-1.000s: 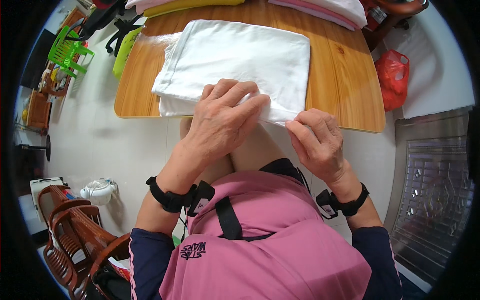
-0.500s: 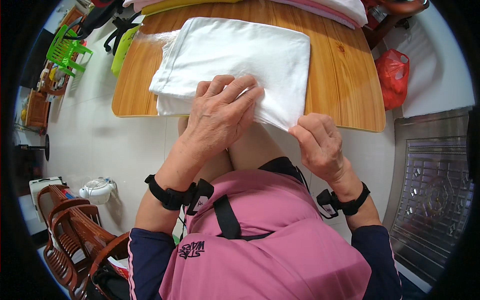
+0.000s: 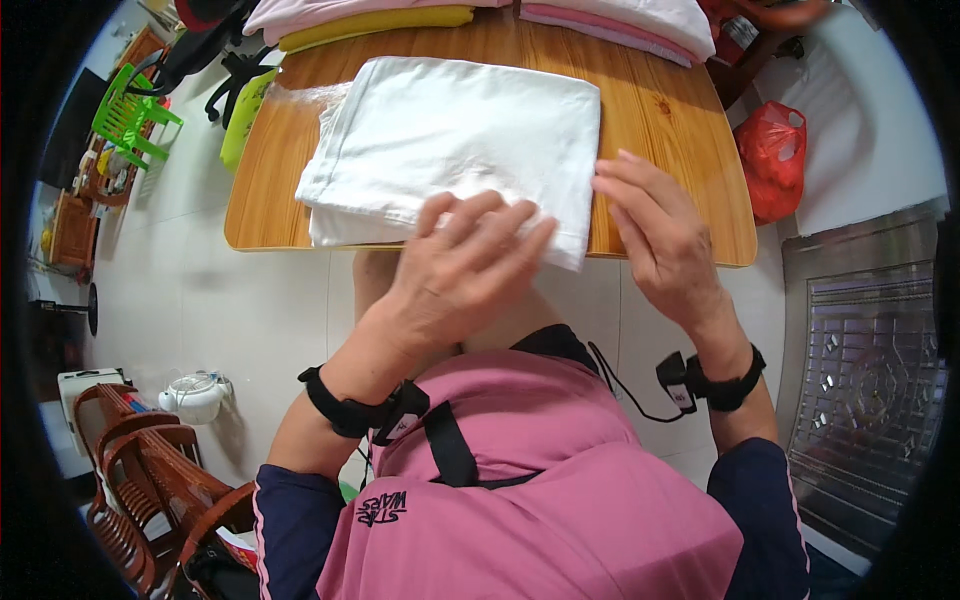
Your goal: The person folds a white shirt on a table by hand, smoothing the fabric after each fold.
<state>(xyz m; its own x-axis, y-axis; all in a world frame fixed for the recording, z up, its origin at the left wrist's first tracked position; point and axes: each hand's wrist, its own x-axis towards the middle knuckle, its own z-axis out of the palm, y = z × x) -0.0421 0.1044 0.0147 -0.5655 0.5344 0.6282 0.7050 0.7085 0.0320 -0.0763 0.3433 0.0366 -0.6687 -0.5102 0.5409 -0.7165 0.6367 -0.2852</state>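
A folded white cloth (image 3: 450, 125), rectangular and several layers thick, lies on the wooden table (image 3: 665, 150). Its near right corner hangs a little past the table's front edge. Over the cloth's near edge is my left hand (image 3: 465, 265), fingers spread and slightly blurred; whether the fingertips touch the fabric I cannot tell. Just off the cloth's right edge, my right hand (image 3: 665, 235) has its fingers extended and apart, with nothing in them.
Folded pink and yellow cloths (image 3: 380, 25) and a pink-and-white stack (image 3: 620, 30) line the table's far side. A red plastic bag (image 3: 772, 165) hangs at the right, above a metal door (image 3: 865, 370). Wooden chairs (image 3: 160, 465) stand lower left; a green plastic chair (image 3: 130, 115) is farther back.
My right hand has let go of the cloth's near right corner and moved up and right. My left hand has lowered toward me with its fingers opened. The cloth appears slightly lower in view.
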